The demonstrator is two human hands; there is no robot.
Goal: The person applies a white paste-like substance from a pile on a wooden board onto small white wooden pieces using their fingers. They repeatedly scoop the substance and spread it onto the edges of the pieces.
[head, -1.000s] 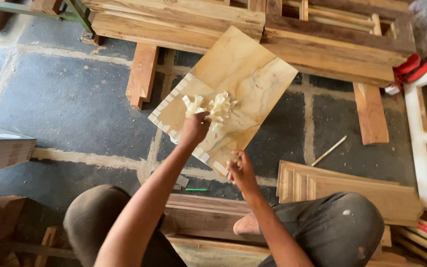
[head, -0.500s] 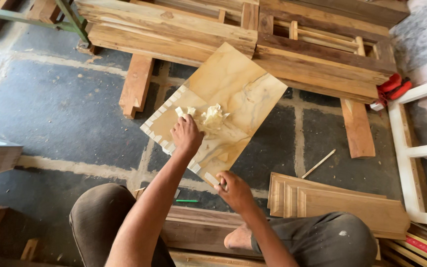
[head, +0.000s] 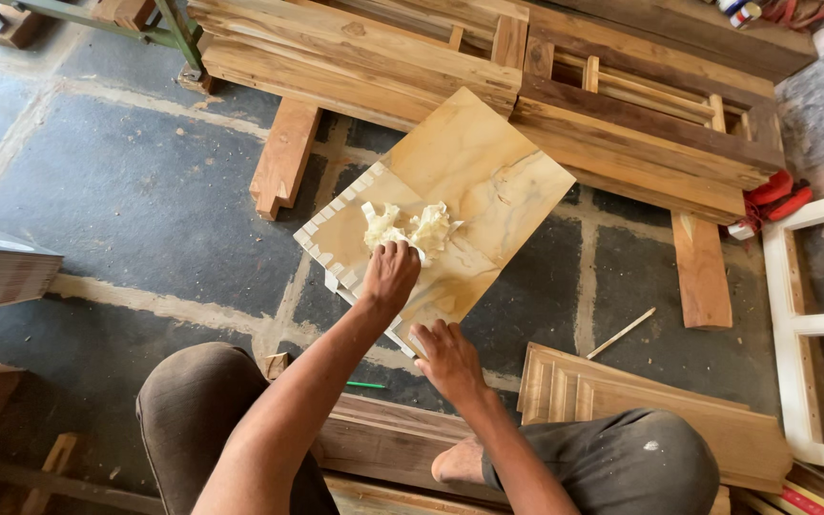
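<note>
Left hand point(head: 390, 275) pressed, fingers curled, on a wad of pale putty point(head: 404, 228) atop the marbled panel point(head: 469, 191) on the floor, while the right hand point(head: 445, 353) apparently steadied its near edge.

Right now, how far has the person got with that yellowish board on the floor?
Done, by the look of it: the board lies flat with pale notched strips along two edges and a pale putty-like heap on it. In hand: the left hand presses at the heap while the right hand steadies the near corner. Left: most of the board's face shows no paste.
</note>
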